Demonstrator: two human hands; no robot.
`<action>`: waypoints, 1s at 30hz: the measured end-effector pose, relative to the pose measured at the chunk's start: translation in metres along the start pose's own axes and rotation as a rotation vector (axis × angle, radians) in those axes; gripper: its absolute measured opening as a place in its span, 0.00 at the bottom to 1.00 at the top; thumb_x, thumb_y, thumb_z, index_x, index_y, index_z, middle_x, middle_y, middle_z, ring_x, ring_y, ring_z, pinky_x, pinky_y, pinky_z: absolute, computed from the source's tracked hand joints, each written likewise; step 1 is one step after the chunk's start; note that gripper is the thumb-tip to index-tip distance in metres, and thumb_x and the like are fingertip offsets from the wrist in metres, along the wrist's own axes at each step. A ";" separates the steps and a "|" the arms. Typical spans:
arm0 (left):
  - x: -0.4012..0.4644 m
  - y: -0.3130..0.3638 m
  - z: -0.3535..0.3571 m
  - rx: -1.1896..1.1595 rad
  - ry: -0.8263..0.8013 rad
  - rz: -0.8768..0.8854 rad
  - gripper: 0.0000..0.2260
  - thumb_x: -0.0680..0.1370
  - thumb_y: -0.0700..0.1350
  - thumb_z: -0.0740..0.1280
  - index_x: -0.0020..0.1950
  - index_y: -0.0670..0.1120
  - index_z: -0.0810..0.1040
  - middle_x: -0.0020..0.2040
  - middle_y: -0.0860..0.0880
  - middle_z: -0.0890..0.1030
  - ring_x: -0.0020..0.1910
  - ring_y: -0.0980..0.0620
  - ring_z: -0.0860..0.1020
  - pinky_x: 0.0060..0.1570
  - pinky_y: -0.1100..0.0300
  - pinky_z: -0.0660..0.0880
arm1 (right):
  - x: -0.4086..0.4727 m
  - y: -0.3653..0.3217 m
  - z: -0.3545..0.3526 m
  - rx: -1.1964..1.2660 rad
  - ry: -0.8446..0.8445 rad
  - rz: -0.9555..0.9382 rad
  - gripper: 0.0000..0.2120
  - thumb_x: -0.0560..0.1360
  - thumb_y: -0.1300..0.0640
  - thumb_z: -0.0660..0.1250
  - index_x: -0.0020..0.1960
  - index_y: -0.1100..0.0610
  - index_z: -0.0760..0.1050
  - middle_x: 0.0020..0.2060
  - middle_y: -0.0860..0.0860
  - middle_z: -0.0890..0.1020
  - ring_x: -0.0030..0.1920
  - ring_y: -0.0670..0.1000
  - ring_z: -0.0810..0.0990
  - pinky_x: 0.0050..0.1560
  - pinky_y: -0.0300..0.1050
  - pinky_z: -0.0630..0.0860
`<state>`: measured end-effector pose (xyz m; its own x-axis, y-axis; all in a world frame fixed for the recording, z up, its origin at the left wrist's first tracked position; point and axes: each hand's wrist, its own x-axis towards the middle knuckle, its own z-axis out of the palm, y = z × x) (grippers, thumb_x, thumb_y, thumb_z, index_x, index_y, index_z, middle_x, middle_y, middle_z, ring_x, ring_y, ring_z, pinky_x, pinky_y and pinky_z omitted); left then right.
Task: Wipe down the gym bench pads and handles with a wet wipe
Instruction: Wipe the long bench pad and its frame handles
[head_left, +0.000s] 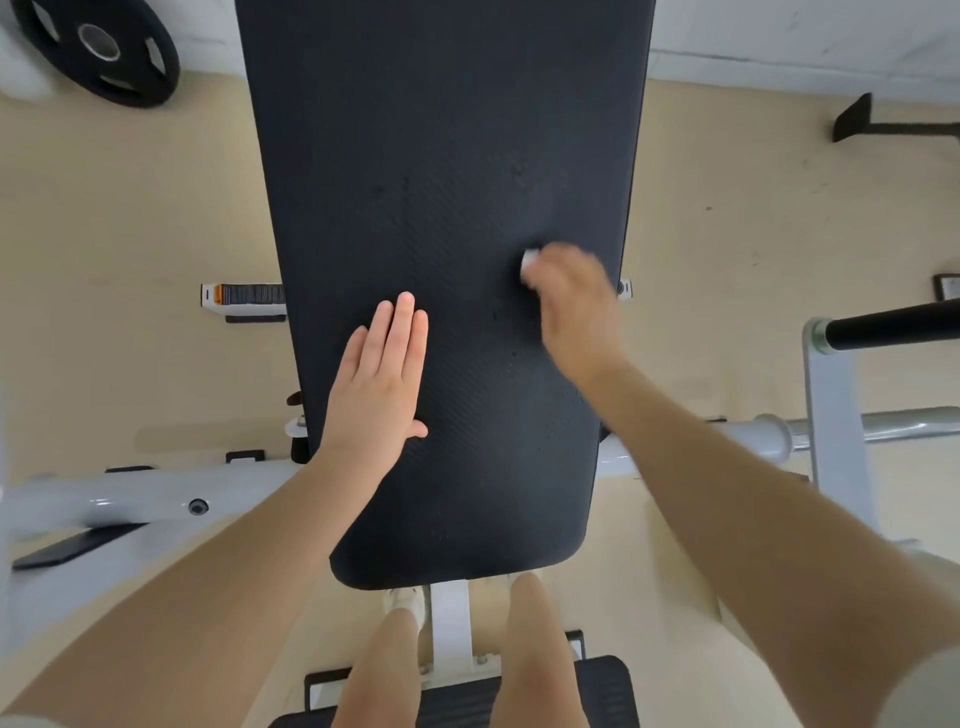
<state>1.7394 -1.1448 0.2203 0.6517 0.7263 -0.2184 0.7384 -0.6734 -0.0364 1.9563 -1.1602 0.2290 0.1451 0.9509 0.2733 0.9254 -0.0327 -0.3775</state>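
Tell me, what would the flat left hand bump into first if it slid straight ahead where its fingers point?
Probably nothing soon: the left hand lies flat on the long black bench pad, with only bare pad ahead.

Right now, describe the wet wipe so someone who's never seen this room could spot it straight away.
Find the long black bench pad running up the middle of the view. On its right side, the blurred right hand presses down; the wet wipe is the small white wad poking out past its fingertips, the only white thing on the pad.
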 end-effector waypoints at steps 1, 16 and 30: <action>-0.001 0.000 -0.001 0.007 -0.005 -0.011 0.60 0.51 0.57 0.81 0.72 0.37 0.53 0.72 0.37 0.63 0.70 0.38 0.65 0.67 0.47 0.61 | -0.025 -0.006 0.006 -0.002 -0.063 -0.045 0.11 0.70 0.67 0.58 0.45 0.62 0.78 0.45 0.60 0.80 0.42 0.61 0.78 0.44 0.48 0.74; -0.001 0.015 0.000 -0.028 0.006 -0.122 0.61 0.45 0.50 0.83 0.71 0.37 0.57 0.71 0.39 0.66 0.68 0.39 0.68 0.65 0.46 0.65 | 0.076 -0.018 -0.014 0.097 0.021 0.033 0.10 0.70 0.67 0.56 0.43 0.63 0.77 0.44 0.59 0.79 0.43 0.60 0.76 0.42 0.46 0.70; 0.000 0.028 -0.015 -0.104 -0.071 -0.227 0.53 0.57 0.43 0.81 0.74 0.37 0.55 0.75 0.39 0.58 0.73 0.39 0.60 0.69 0.50 0.59 | 0.029 -0.022 -0.020 0.223 -0.152 -0.155 0.13 0.69 0.67 0.55 0.42 0.63 0.79 0.41 0.59 0.80 0.38 0.61 0.77 0.36 0.48 0.77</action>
<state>1.7630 -1.1617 0.2341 0.4564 0.8433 -0.2839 0.8804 -0.4741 0.0074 1.9466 -1.1384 0.2625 -0.0614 0.9750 0.2134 0.8305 0.1685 -0.5310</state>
